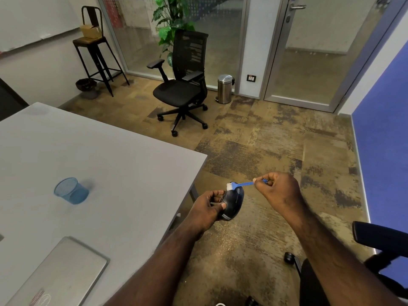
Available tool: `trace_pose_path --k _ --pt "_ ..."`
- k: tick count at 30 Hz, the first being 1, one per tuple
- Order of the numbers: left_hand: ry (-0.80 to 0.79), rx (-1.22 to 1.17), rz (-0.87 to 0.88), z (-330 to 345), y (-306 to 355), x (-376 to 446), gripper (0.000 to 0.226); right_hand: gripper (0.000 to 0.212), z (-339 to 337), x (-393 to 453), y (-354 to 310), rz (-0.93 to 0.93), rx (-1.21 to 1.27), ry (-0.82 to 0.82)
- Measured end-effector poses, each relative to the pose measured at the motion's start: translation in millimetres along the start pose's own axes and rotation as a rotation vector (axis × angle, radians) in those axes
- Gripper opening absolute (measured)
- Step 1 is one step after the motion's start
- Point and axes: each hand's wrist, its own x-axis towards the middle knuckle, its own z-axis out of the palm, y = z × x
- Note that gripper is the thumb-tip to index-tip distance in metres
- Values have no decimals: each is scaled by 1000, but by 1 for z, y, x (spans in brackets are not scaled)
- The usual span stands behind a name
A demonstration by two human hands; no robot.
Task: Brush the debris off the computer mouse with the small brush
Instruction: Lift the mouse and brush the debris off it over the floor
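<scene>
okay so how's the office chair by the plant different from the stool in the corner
The office chair has a mesh back, armrests and a wheeled base; the stool is taller, on straight metal legs, without armrests or wheels. The office chair's seat is bare, while the stool carries a cardboard box. Both are dark and stand on the carpet near the glass partition.

Laptop [59,274] cut off at bottom edge | mouse [233,203] label unreadable | brush [242,185] handle end hidden in right hand [279,191]
</scene>
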Motion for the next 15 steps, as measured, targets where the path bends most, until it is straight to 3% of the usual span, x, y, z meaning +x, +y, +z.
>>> trace_pose_path --k 2,6,11,13,15 --pt "0 17 0 1 -1 0 33 9 0 0 -3 -18 -13 19" --pt "3 49 -8 2 -2 2 35 9 5 -7 -7 -61 -104 -166" --pt "18 74 -14 -1 -4 1 32 11 -1 -2 -8 -75 -124 124" --pt "37 90 -13 -1 -4 1 31 10 -1 0 -9 -59 -33 61" --pt "69 118 -9 1 -3 1 33 11 3 -3 -9 -34 30 -109"
